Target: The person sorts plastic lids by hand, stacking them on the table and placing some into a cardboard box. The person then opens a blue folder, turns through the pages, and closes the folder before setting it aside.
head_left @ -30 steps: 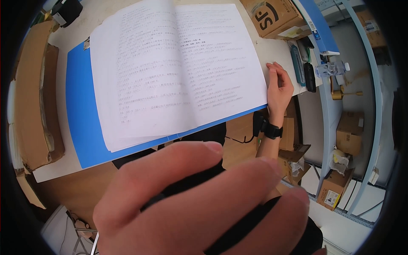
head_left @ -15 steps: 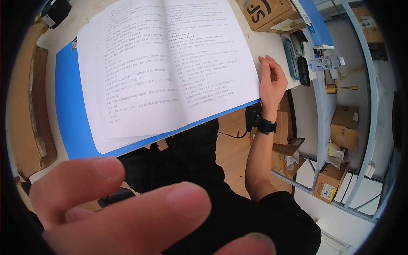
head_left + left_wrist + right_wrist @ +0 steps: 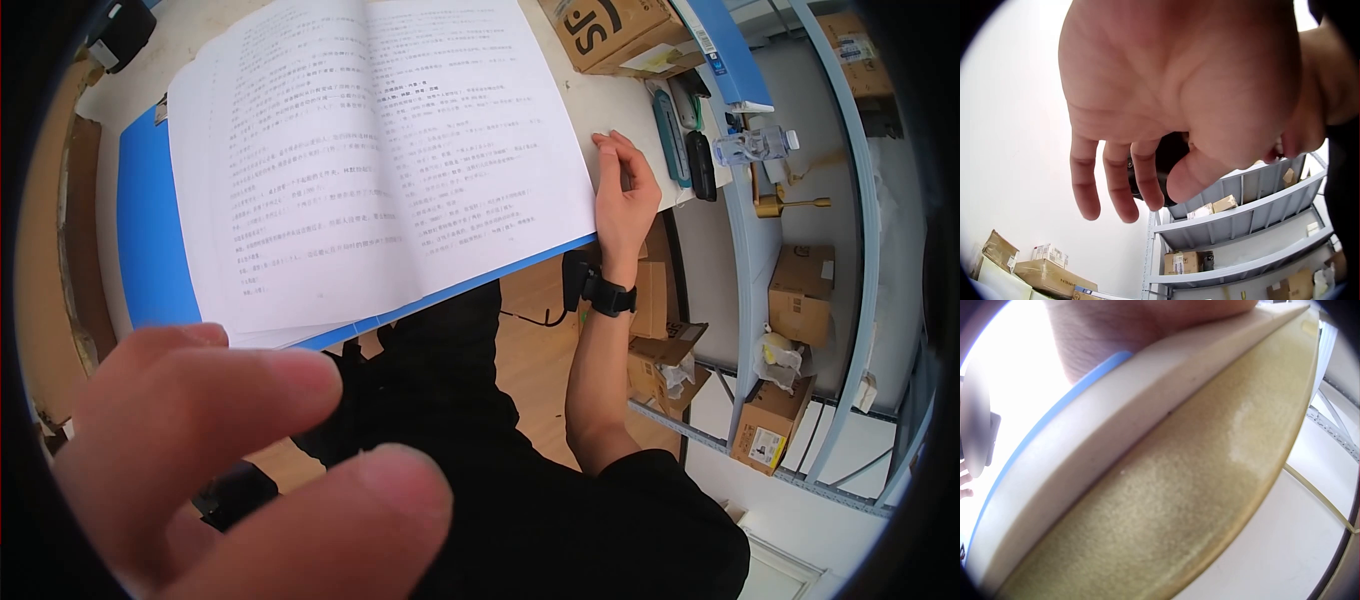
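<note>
Large and blurred, my left hand (image 3: 200, 450) is raised close in front of the head camera, its fingers loosely bent with nothing between them. In the left wrist view the palm of that hand (image 3: 1166, 81) shows, fingers hanging down before a dark round object (image 3: 1174, 156), partly hidden by them. A thick stack of printed pages (image 3: 460, 150) lies spread on a blue folder (image 3: 150, 230). My right hand (image 3: 628, 195) rests on the table edge beside the pages' right border, fingers relaxed and holding nothing. The right wrist view shows mostly the table edge (image 3: 1079, 462) and its underside.
A cardboard box (image 3: 610, 35) stands at the table's far right, near a teal case (image 3: 670, 138), a black case (image 3: 702, 165) and a clear plastic bottle (image 3: 755, 146). Long cardboard (image 3: 95, 220) lines the left. Shelving with boxes (image 3: 800, 290) rises on the right.
My left hand has moved down and left in the head view, uncovering the lap and right arm. The whole scene has shifted slightly left. My right hand still rests by the pages.
</note>
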A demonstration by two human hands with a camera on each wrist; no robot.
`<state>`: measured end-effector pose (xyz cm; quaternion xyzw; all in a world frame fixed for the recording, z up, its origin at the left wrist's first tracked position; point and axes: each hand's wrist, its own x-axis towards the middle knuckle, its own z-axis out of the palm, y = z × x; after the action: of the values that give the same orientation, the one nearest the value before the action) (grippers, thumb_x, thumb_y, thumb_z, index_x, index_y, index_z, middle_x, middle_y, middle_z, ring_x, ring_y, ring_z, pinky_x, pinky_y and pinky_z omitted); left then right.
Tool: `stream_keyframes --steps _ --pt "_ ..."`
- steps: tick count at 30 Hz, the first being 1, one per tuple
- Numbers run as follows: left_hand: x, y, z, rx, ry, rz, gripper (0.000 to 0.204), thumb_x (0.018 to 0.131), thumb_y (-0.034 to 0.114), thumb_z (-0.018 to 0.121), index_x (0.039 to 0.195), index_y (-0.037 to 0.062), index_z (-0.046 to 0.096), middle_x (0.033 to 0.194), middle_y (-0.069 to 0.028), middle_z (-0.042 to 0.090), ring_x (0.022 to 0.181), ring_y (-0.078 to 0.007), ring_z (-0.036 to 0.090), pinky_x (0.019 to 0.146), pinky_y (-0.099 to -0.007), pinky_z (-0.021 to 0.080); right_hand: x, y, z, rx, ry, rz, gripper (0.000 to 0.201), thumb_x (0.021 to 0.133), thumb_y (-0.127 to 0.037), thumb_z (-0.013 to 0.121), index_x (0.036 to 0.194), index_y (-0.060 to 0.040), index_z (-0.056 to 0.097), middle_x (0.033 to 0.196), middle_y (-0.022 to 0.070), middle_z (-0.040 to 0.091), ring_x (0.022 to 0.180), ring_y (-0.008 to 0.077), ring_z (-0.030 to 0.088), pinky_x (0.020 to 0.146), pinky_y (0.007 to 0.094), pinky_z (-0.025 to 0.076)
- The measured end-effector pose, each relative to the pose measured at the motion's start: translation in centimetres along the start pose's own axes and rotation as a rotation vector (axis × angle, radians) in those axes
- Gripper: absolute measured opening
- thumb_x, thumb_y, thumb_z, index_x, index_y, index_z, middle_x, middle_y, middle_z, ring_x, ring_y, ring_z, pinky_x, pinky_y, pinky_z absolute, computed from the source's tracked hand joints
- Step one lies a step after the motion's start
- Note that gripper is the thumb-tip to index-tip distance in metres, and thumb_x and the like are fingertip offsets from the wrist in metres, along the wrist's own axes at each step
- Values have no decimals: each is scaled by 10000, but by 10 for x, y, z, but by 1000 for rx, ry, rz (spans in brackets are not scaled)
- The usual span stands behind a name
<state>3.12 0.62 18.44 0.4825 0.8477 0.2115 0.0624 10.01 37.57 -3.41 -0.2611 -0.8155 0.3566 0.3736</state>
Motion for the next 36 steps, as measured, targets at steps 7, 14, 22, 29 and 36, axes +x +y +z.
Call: stream_keyframes --steps 7,14,22,29,36 --pt "-9 4 -7 26 -52 -75 128 946 201 662 1009 108 601 985 -92 660 994 -317 642 934 -465 532 -2 0 1 11 8 17 183 1000 -144 656 1052 -3 760 1152 126 770 1282 276 635 1089 387 459" --pt "-14 8 -9 29 -115 -126 150 923 189 697 1001 113 593 974 -87 653 974 -307 640 918 -454 536 -1 2 1 20 11 3 189 999 -140 658 1056 6 764 1153 135 769 1269 275 642 1080 377 465" --pt "-4 26 5 -363 159 -153 251 684 -54 743 655 43 514 596 -87 463 530 -246 456 496 -320 333 -1 3 1 13 12 -1 198 997 -130 651 1066 16 765 1175 157 759 1256 275 647 1073 377 470" --pt "-14 28 18 -333 474 -82 533 498 -18 320 849 -123 708 689 -169 571 577 -247 573 529 -302 461 -1 1 0 16 11 10 203 997 -135 656 1076 16 767 1188 165 753 1259 281 644 1071 378 472" --pt "-9 37 -6 -268 43 -354 327 603 -80 694 575 54 397 563 -100 349 475 -258 332 469 -347 246 0 3 0 8 6 -8 194 998 -140 655 1065 2 770 1155 134 768 1268 269 643 1072 378 471"
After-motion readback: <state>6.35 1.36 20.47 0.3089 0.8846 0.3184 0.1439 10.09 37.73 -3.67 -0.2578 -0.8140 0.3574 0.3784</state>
